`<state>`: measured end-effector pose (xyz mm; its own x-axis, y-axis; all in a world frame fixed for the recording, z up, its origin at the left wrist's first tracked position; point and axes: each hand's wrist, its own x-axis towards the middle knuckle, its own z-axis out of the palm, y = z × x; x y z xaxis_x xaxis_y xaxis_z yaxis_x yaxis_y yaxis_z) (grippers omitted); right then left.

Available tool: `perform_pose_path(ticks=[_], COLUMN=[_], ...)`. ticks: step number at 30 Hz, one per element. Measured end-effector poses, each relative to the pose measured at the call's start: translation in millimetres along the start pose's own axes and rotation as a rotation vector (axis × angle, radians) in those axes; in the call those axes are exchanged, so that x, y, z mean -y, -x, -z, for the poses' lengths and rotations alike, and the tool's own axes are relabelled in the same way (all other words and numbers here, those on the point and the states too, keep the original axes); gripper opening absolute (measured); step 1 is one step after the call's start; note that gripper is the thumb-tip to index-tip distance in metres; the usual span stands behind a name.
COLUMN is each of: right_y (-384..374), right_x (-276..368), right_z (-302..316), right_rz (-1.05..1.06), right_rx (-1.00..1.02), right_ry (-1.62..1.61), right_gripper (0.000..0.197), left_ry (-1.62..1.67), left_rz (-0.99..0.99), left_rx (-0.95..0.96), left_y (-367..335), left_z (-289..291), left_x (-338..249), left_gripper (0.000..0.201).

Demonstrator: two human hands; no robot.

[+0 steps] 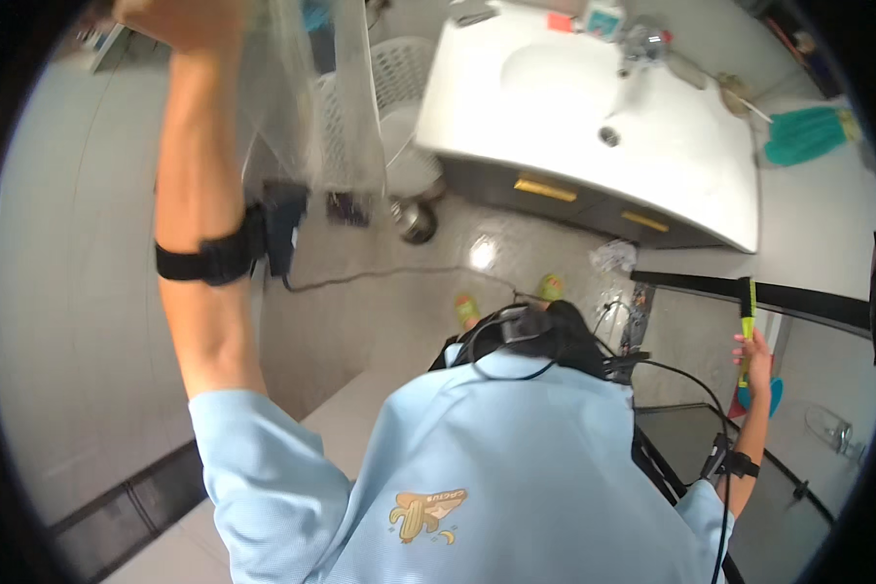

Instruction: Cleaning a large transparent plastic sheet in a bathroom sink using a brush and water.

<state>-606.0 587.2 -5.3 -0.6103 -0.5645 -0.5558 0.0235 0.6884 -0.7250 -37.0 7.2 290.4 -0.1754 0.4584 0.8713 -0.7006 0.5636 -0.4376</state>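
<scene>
My right hand [755, 352], low at the far right, is closed around the yellow-green handle of a brush [748, 310] with a dark, narrow head. That head points up toward a black rail. My left arm stretches far forward, and the left hand [180, 21] is cut off and blurred at the top edge, its fingers not readable. Beside it hangs a clear plastic sheet [346, 117]; whether the hand touches it I cannot tell. Something blue [775, 393] shows just below the right hand, partly hidden.
A white washbasin [545, 136] stands ahead on a dark cabinet with gold handles. Left of it are a white perforated basket [399, 73] and a metal pot [415, 222] on the floor. A teal cloth [806, 136] hangs at right. A black rail [808, 304] and a floor cable cross the room.
</scene>
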Motion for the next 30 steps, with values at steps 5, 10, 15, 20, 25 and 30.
perform_pose_path(ticks=[5, 10, 15, 20, 25, 30], right_y=[4.7, 7.1, 0.1, -1.7, -44.3, -121.8], right_x=[7.8, -18.9, -22.8, 25.1, 127.6, 205.0], right_z=[-3.1, 18.8, 5.9, -16.5, -56.3, -130.5], right_rz=[-0.017, -0.077, -0.090, -0.036, 0.142, 0.246], right_rx=[-0.025, -0.066, -0.025, 0.046, 0.222, 0.371], right_ry=[-0.013, -0.041, -0.098, -0.084, 0.159, 0.263], right_gripper=[0.040, 0.039, 0.039, 0.041, 0.035, 0.026], left_ry=[0.180, 0.543, 0.775, 0.932, 1.000, 1.105], left_rz=[0.084, 0.077, 0.033, 0.045, 0.139, 0.141], left_rx=[0.199, 0.531, 0.659, 0.860, 0.888, 0.929], left_y=[20.1, 51.7, 99.6, 123.8, 138.9, 146.3], left_z=[-33.9, -44.6, -39.9, -10.3, 10.7, 15.8], left_x=[-98.7, -229.1, -355.4, -422.9, -443.6, -446.4], left_gripper=[0.013, 0.012, 0.009, 0.010, 0.010, 0.009])
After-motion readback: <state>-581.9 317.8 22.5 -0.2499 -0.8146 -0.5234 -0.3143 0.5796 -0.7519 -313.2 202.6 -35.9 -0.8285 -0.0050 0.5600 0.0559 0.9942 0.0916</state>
